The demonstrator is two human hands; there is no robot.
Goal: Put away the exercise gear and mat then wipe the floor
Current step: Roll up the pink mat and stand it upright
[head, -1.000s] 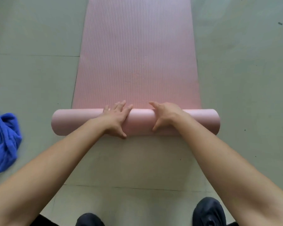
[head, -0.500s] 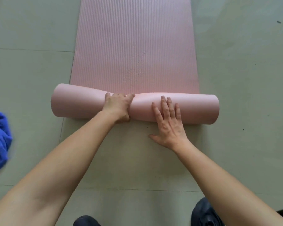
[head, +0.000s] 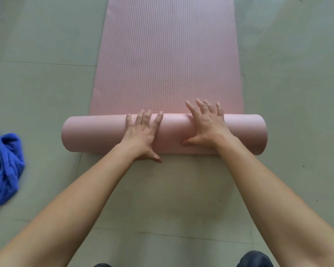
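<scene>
We are looking straight down at a pink mat [head: 170, 64] laid out on the pale tiled floor [head: 37, 93]. Its near end is wound into a thick roll [head: 96, 135] that lies across the view, while the ribbed flat part stretches away from us to the top edge. Our left hand [head: 143, 137] lies flat on top of the roll, a little left of its middle, fingers straight and slightly spread, reaching to the far side, and the thumb pointing down toward the floor in front of the roll. Our right hand [head: 208, 128] presses on the roll just beside it, to the right, fingers splayed and extending past the roll's far edge over the flat mat, thumb resting along the near side. Neither hand curls round anything; both lie open on the roll. A crumpled blue cloth [head: 4, 166] sits on the floor well to the left, apart from the mat. At the bottom edge, two dark shapes, probably shoes [head: 256, 260], are cut off by the frame.
</scene>
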